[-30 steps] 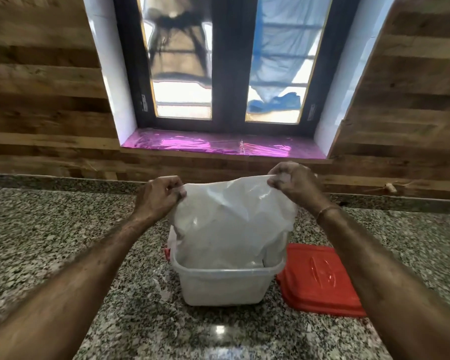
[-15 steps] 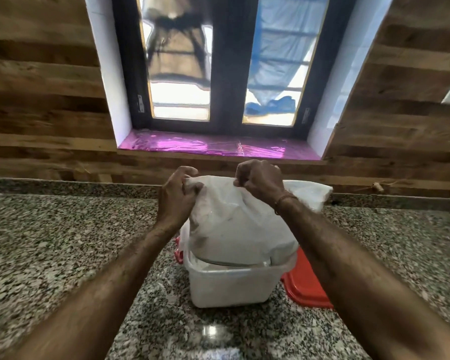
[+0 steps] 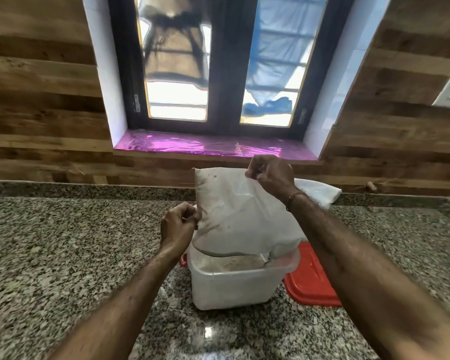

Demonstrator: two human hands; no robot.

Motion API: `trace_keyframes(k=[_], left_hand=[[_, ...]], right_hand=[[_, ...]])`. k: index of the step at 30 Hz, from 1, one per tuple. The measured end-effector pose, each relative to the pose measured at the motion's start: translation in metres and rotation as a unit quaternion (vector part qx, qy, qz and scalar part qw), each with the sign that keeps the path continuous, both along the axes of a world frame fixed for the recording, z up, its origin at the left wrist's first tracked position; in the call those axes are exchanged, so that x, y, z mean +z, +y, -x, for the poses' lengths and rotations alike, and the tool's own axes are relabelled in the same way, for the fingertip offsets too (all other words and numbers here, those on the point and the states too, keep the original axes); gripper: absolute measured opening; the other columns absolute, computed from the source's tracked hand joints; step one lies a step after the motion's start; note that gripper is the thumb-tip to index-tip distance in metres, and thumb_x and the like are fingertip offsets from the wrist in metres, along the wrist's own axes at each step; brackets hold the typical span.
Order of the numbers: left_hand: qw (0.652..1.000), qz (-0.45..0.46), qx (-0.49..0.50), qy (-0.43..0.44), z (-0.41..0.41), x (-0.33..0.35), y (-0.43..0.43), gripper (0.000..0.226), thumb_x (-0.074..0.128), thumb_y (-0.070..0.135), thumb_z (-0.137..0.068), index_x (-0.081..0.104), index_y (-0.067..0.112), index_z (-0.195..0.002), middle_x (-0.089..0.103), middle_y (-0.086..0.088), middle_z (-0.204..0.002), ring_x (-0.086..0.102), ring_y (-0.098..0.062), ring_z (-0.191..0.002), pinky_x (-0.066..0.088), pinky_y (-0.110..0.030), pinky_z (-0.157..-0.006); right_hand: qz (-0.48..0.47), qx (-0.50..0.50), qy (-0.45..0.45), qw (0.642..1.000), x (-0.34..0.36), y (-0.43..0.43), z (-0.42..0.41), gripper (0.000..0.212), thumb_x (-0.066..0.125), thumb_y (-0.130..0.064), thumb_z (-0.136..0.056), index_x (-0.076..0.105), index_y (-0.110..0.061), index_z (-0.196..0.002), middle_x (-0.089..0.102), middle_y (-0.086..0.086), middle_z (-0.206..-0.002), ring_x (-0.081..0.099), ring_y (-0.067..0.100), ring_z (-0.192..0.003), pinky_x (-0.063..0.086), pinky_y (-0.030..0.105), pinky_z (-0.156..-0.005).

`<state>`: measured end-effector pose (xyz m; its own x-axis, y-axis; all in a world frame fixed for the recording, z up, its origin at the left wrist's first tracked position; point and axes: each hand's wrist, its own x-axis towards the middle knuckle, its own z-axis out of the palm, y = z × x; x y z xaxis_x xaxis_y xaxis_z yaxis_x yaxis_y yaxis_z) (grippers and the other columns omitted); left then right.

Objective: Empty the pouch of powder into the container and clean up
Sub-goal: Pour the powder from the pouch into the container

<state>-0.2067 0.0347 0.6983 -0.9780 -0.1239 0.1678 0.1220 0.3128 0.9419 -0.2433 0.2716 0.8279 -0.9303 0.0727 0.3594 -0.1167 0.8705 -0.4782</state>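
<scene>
Your left hand (image 3: 178, 224) now pinches the white plastic pouch (image 3: 234, 211) lower, at its left edge; your right hand (image 3: 270, 175) pinches the raised top. The pouch hangs over the translucent white container (image 3: 231, 284) on the speckled granite counter (image 3: 63, 255), below the dark-framed window (image 3: 229, 61).

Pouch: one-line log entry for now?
left hand pinches pouch edge | right hand pinches pouch top | pouch tilted over open container | red lid off

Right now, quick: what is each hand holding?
Left hand: closed, pinching the left edge of the pouch.
Right hand: closed, pinching the pouch's top edge.
</scene>
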Motion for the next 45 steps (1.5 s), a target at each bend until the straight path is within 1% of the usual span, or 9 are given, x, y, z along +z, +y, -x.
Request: trace_keyframes(k=[5, 10, 16, 21, 24, 28, 31, 35, 45], left_hand=[[0.993, -0.112, -0.039, 0.008, -0.002, 0.016, 0.011, 0.019, 0.067, 0.044, -0.093, 0.068, 0.030, -0.106, 0.077, 0.006, -0.098, 0.074, -0.016, -0.089, 0.062, -0.051, -0.079], [0.995, -0.082, 0.025, 0.051, 0.006, 0.036, 0.026, 0.012, 0.071, 0.037, -0.085, 0.069, 0.034, -0.096, 0.075, 0.010, -0.087, 0.072, -0.017, -0.085, 0.060, -0.053, -0.076], [0.993, -0.081, 0.034, 0.080, 0.007, 0.047, 0.032, 0.073, 0.062, 0.044, -0.096, 0.020, 0.027, -0.154, 0.039, -0.009, -0.156, 0.047, -0.026, -0.137, 0.047, -0.047, -0.107], [0.996, -0.037, -0.069, 0.038, 0.003, 0.052, 0.036, 0.082, 0.063, 0.043, -0.098, 0.014, 0.028, -0.162, 0.033, -0.006, -0.163, 0.041, -0.026, -0.144, 0.041, -0.049, -0.113], [0.991, -0.128, -0.022, 0.027, 0.010, 0.062, 0.030, 0.068, 0.062, 0.036, -0.100, 0.026, 0.028, -0.158, 0.041, -0.008, -0.159, 0.044, -0.025, -0.142, 0.044, -0.053, -0.110], [0.990, -0.133, -0.054, -0.010, 0.021, 0.062, 0.019, 0.030, 0.066, 0.039, -0.096, 0.066, 0.025, -0.122, 0.074, 0.000, -0.112, 0.071, -0.020, -0.104, 0.060, -0.053, -0.089], [0.991, -0.119, -0.059, 0.007, 0.019, 0.065, 0.021, 0.032, 0.069, 0.035, -0.095, 0.062, 0.026, -0.125, 0.068, 0.000, -0.113, 0.068, -0.021, -0.103, 0.062, -0.045, -0.077], [0.994, -0.093, -0.061, 0.021, 0.025, 0.067, 0.026, 0.011, 0.075, 0.021, -0.087, 0.066, 0.016, -0.082, 0.071, -0.011, -0.087, 0.069, -0.027, -0.082, 0.060, -0.053, -0.074], [0.951, -0.302, 0.050, -0.028, 0.033, 0.064, 0.023, 0.027, 0.071, -0.003, -0.084, 0.057, 0.019, -0.078, 0.062, -0.001, -0.078, 0.058, -0.016, -0.070, 0.053, -0.029, -0.064]], right_hand=[[-0.026, 0.025, -0.021, 0.999, -0.003, -0.008, 0.001, 0.009, 0.079, -0.012, -0.089, 0.078, -0.020, -0.091, 0.078, -0.003, -0.093, 0.070, 0.016, -0.092, 0.059, 0.049, -0.092], [-0.020, 0.100, -0.073, 0.992, -0.004, -0.033, -0.002, 0.024, 0.078, -0.050, -0.084, 0.075, -0.032, -0.100, 0.075, -0.010, -0.109, 0.065, 0.014, -0.106, 0.048, 0.055, -0.103], [0.027, 0.072, 0.021, 0.997, -0.002, -0.043, 0.001, 0.010, 0.081, -0.025, -0.087, 0.075, -0.018, -0.091, 0.078, -0.001, -0.100, 0.062, 0.007, -0.089, 0.053, 0.033, -0.092], [0.038, 0.086, 0.032, 0.995, -0.008, -0.044, 0.001, 0.014, 0.081, -0.016, -0.087, 0.069, -0.020, -0.082, 0.077, 0.001, -0.095, 0.063, 0.008, -0.088, 0.056, 0.032, -0.087], [0.034, 0.101, 0.023, 0.994, -0.014, -0.038, 0.004, 0.012, 0.083, -0.024, -0.084, 0.073, -0.018, -0.082, 0.075, -0.006, -0.091, 0.066, 0.009, -0.090, 0.060, 0.045, -0.089], [-0.004, 0.110, 0.024, 0.994, -0.016, -0.034, 0.008, 0.010, 0.083, -0.028, -0.084, 0.076, -0.021, -0.086, 0.078, -0.005, -0.093, 0.071, 0.015, -0.093, 0.058, 0.051, -0.090], [-0.020, 0.113, 0.027, 0.993, -0.016, -0.030, 0.009, 0.007, 0.082, -0.027, -0.085, 0.077, -0.023, -0.086, 0.079, -0.005, -0.093, 0.072, 0.016, -0.094, 0.058, 0.050, -0.091], [-0.063, 0.115, 0.037, 0.991, -0.017, -0.031, 0.004, 0.008, 0.080, -0.031, -0.087, 0.076, -0.024, -0.090, 0.079, -0.004, -0.095, 0.072, 0.018, -0.093, 0.053, 0.049, -0.098], [-0.200, 0.017, -0.031, 0.979, 0.002, 0.036, -0.029, 0.053, 0.066, -0.066, -0.087, 0.064, -0.033, -0.129, 0.068, -0.005, -0.133, 0.059, 0.024, -0.126, 0.030, 0.053, -0.109]])
